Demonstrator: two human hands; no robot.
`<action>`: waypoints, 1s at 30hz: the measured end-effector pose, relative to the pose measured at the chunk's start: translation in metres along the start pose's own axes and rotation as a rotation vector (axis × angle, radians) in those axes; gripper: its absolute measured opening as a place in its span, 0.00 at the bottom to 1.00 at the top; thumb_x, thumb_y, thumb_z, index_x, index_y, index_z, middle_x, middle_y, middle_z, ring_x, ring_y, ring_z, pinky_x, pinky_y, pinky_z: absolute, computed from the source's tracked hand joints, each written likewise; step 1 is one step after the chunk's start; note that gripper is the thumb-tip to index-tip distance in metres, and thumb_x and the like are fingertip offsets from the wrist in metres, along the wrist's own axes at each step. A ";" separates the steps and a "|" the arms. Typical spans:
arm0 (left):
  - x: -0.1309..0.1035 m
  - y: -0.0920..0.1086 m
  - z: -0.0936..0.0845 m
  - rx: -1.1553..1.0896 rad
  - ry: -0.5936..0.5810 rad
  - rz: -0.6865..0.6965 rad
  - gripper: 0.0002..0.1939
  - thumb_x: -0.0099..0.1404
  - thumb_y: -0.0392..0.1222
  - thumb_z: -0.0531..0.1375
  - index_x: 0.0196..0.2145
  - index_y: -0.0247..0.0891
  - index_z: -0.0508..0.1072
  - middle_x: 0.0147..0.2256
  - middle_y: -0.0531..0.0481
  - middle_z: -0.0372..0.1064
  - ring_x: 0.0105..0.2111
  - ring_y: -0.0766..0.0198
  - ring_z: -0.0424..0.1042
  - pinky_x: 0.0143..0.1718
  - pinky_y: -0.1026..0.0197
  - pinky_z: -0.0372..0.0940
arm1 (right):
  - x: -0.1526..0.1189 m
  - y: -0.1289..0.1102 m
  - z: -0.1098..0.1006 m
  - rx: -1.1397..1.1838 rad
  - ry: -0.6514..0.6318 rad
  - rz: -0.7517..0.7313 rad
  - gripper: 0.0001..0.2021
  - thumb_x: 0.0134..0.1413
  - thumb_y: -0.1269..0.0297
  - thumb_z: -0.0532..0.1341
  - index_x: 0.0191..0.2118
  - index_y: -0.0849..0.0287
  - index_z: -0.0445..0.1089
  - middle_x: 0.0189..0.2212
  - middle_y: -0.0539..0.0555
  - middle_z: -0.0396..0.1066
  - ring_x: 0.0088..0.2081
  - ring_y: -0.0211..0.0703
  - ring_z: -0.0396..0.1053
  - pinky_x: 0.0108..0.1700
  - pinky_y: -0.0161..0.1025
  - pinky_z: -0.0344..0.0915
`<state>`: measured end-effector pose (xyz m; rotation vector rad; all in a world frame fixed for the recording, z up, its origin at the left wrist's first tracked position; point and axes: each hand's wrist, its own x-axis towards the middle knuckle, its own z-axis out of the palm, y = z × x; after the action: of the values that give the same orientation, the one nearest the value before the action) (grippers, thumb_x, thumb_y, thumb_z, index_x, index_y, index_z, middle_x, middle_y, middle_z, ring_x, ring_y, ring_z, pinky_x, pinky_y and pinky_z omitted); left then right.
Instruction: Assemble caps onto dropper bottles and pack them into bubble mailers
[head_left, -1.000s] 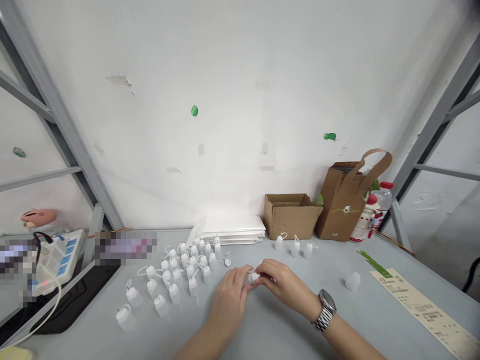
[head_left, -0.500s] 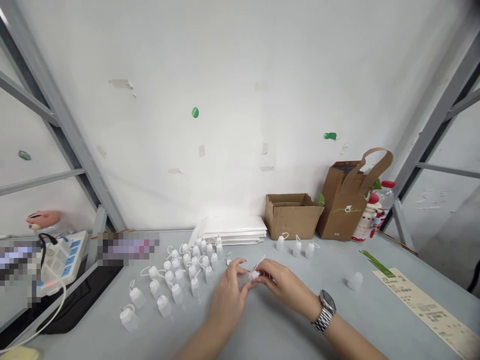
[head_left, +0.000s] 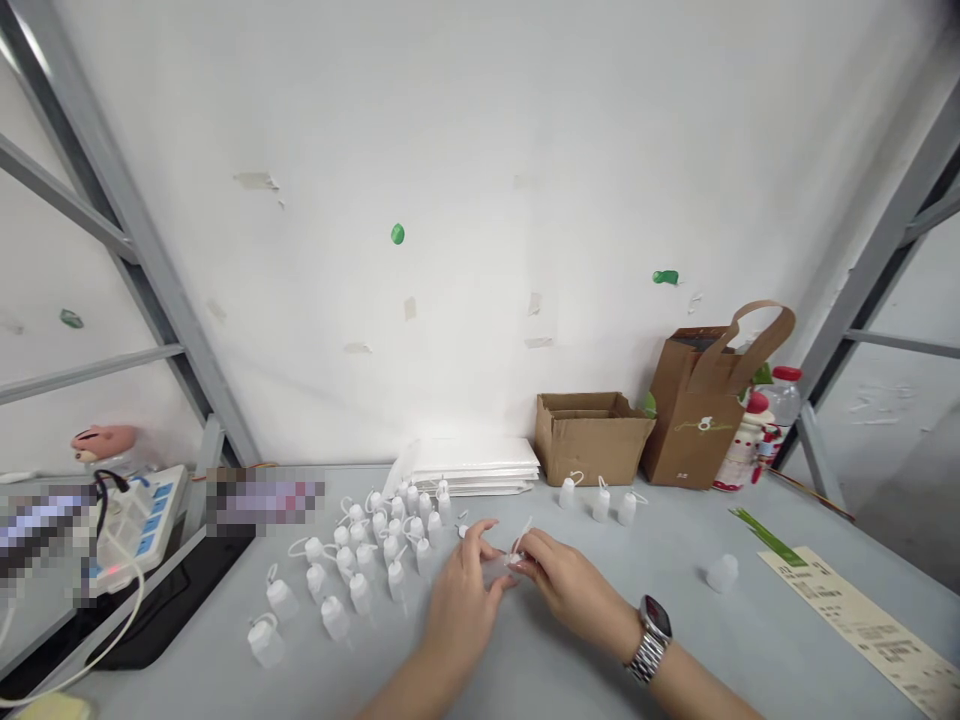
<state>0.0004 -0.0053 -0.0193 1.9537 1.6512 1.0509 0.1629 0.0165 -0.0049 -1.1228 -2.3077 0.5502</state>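
Note:
Near the table's middle, my left hand (head_left: 459,605) grips the body of a small translucent plastic bottle (head_left: 495,569), lying tilted between my hands. My right hand (head_left: 576,587) pinches the bottle's white cap end (head_left: 515,558), which the fingers mostly cover. A thin white strap (head_left: 523,535) sticks up there. To the left of my hands stand several similar small bottles (head_left: 361,594) with white caps and looped straps. A small white piece (head_left: 463,530) lies just beyond my left fingertips.
Three capped bottles (head_left: 601,505) stand before a cardboard box (head_left: 596,450) and a brown paper bag (head_left: 694,430). An uncapped bottle (head_left: 722,573) stands to the right, near a printed paper strip (head_left: 862,630). White packets (head_left: 465,465) lie against the wall; a power strip (head_left: 161,515) is left.
The view has shifted slightly, so the whole scene sits a little lower and further right. My right fingers now cover more of the cap; both hands keep their hold on the bottle.

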 end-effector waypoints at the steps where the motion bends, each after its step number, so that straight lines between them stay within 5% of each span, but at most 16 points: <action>1: -0.001 -0.001 0.001 0.025 0.014 0.042 0.22 0.56 0.33 0.54 0.49 0.41 0.57 0.34 0.51 0.68 0.39 0.61 0.70 0.41 0.57 0.64 | 0.000 0.000 0.003 0.032 0.007 0.034 0.11 0.61 0.62 0.45 0.33 0.56 0.60 0.29 0.50 0.66 0.28 0.39 0.62 0.30 0.34 0.56; 8: -0.005 -0.008 0.007 0.096 0.101 0.257 0.22 0.59 0.31 0.51 0.51 0.42 0.57 0.35 0.49 0.70 0.38 0.61 0.71 0.38 0.58 0.66 | 0.008 -0.004 0.015 0.490 -0.070 0.339 0.24 0.58 0.47 0.42 0.18 0.57 0.53 0.14 0.44 0.53 0.19 0.34 0.53 0.26 0.33 0.54; 15: -0.001 0.003 -0.002 -0.047 0.033 -0.039 0.22 0.57 0.38 0.55 0.50 0.42 0.58 0.34 0.52 0.68 0.38 0.60 0.70 0.41 0.56 0.64 | 0.002 -0.005 -0.002 0.222 0.022 0.131 0.10 0.59 0.57 0.49 0.33 0.56 0.61 0.27 0.49 0.66 0.29 0.38 0.63 0.31 0.33 0.57; 20: -0.001 0.003 -0.002 -0.065 0.013 -0.026 0.22 0.56 0.37 0.55 0.50 0.42 0.59 0.33 0.52 0.68 0.38 0.60 0.69 0.43 0.55 0.63 | -0.001 0.000 -0.004 0.126 -0.033 0.025 0.08 0.59 0.63 0.47 0.33 0.56 0.61 0.28 0.49 0.65 0.28 0.38 0.62 0.30 0.33 0.56; 26: -0.005 -0.003 0.002 -0.023 0.043 0.102 0.22 0.56 0.35 0.54 0.49 0.43 0.60 0.34 0.50 0.69 0.38 0.60 0.70 0.41 0.55 0.64 | 0.001 0.000 0.003 0.333 -0.112 0.129 0.15 0.60 0.55 0.46 0.26 0.57 0.57 0.19 0.44 0.56 0.22 0.34 0.54 0.25 0.31 0.52; 30: -0.003 -0.001 -0.001 -0.044 0.042 0.042 0.22 0.57 0.35 0.53 0.50 0.43 0.59 0.35 0.51 0.69 0.39 0.59 0.70 0.41 0.55 0.63 | 0.005 0.000 0.009 0.610 -0.124 0.282 0.20 0.55 0.45 0.48 0.25 0.57 0.56 0.14 0.42 0.53 0.17 0.32 0.50 0.20 0.30 0.49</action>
<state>-0.0012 -0.0082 -0.0202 1.9583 1.6019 1.1419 0.1551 0.0194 -0.0103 -1.1186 -1.8689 1.3526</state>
